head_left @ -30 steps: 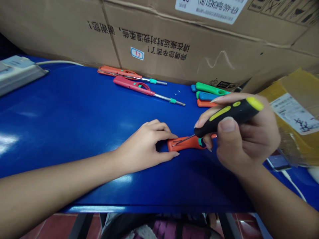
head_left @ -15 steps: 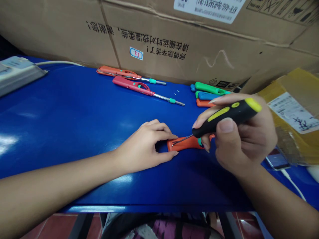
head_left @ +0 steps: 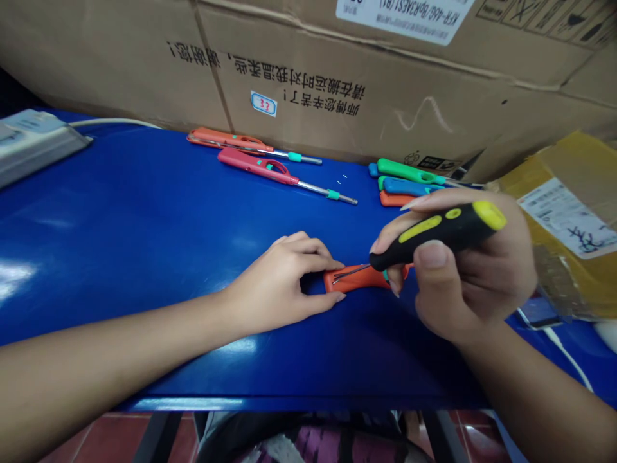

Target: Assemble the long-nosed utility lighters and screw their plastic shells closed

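Note:
An orange stick lighter (head_left: 359, 278) lies on the blue table (head_left: 144, 218) near its front edge. My left hand (head_left: 282, 283) pinches the lighter's left end between thumb and fingers and holds it down. My right hand (head_left: 470, 270) grips a black and yellow screwdriver (head_left: 436, 235). Its thin metal tip rests on the lighter's body close to my left fingertips. The lighter's right end is hidden behind my right hand.
Two red stick lighters (head_left: 255, 162) with metal nozzles lie at the back. Green, blue and orange lighters (head_left: 405, 183) are stacked at the back right. Large cardboard boxes (head_left: 337, 71) wall the far side. A grey power strip (head_left: 29, 141) sits left, a yellow parcel (head_left: 569, 218) right.
My right hand has dropped slightly and tilted the screwdriver's handle lower. The left hand and the orange lighter have stayed in place.

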A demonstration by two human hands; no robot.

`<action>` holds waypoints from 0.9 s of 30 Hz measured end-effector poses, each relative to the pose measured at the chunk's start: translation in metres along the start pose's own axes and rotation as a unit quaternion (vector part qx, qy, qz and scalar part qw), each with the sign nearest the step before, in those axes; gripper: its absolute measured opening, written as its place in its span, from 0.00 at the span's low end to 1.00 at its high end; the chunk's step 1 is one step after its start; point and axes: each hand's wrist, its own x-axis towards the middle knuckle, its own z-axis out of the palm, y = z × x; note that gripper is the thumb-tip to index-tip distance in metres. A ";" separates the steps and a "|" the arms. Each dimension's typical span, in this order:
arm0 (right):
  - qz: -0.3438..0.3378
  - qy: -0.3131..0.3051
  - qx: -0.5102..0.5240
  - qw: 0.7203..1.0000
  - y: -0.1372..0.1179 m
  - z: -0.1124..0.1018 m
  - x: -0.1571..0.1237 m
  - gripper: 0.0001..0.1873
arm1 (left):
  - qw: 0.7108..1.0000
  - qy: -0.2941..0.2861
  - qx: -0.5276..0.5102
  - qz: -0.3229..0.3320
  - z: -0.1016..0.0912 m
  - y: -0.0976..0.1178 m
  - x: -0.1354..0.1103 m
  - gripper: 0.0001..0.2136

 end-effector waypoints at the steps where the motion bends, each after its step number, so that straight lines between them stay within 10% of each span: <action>1: -0.004 0.009 0.003 1.000 0.001 0.001 0.000 0.14 | 1.000 -0.001 0.000 0.000 0.000 0.000 0.000 0.12; 27: 0.091 0.069 0.066 0.991 -0.002 0.004 -0.001 0.07 | 1.000 0.020 -0.020 -0.009 0.000 0.000 0.000 0.18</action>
